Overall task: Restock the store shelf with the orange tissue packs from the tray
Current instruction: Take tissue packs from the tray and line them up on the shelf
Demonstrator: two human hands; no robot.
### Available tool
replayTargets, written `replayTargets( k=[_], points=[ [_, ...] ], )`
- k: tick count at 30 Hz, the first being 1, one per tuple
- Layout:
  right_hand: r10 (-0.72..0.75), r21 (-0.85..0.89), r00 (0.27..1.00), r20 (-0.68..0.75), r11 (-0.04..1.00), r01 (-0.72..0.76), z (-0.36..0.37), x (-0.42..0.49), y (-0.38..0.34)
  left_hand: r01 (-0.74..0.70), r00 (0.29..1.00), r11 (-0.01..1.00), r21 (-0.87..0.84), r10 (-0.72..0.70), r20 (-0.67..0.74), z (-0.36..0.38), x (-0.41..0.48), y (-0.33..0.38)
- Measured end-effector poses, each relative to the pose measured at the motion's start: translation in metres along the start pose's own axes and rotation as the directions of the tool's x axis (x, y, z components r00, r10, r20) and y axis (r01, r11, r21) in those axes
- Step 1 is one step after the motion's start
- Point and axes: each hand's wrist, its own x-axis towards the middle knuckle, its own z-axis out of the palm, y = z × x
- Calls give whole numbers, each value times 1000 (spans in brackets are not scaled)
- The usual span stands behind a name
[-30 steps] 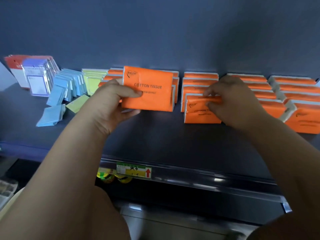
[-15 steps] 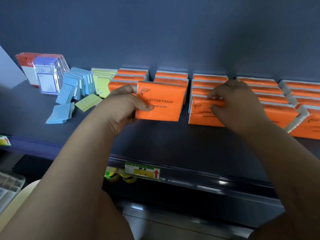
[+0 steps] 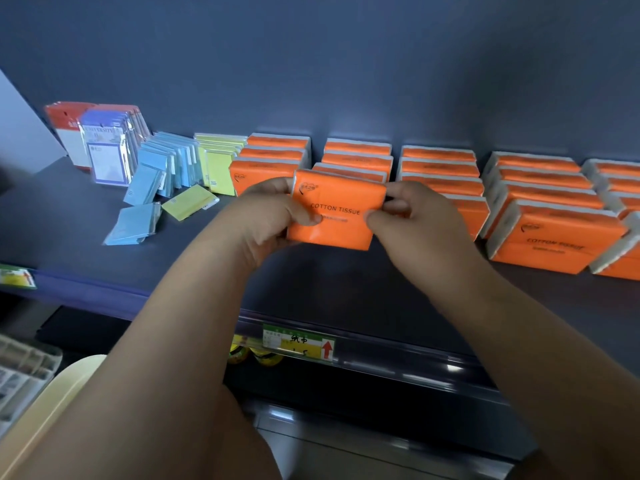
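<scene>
An orange tissue pack (image 3: pixel 341 202) marked COTTON TISSUE stands upright at the front of the second row of orange packs on the dark shelf (image 3: pixel 311 278). My left hand (image 3: pixel 273 220) grips its left edge, thumb on the front face. My right hand (image 3: pixel 412 223) pinches its right edge. Behind it stand more orange packs (image 3: pixel 356 157) in that row. Other rows of orange packs stand to the left (image 3: pixel 273 154) and right (image 3: pixel 440 168), and further right (image 3: pixel 550 209). The tray is not clearly in view.
Blue packets (image 3: pixel 166 168), yellow-green packets (image 3: pixel 218 164) and red and purple card packs (image 3: pixel 100 143) fill the shelf's left part; a few lie loose in front (image 3: pixel 133 225). A price label (image 3: pixel 299 342) sits on the shelf's front rail. A cream rim (image 3: pixel 52 403) shows lower left.
My right hand left the third row's front pack and moved left to take the right edge of the pack my left hand holds. That pack now stands in front of the second row.
</scene>
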Motion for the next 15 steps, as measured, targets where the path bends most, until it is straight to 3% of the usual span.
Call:
replayTargets(
  k=[7,15],
  points=[
    [117,163,992,52,979,-124,20,2,-1,-52,982,926,374,116,-151,8,11,-16],
    [132,142,991,24,981,-134,33,9,5,-11,970,951,308,86,-230,16,18,-16]
  ],
)
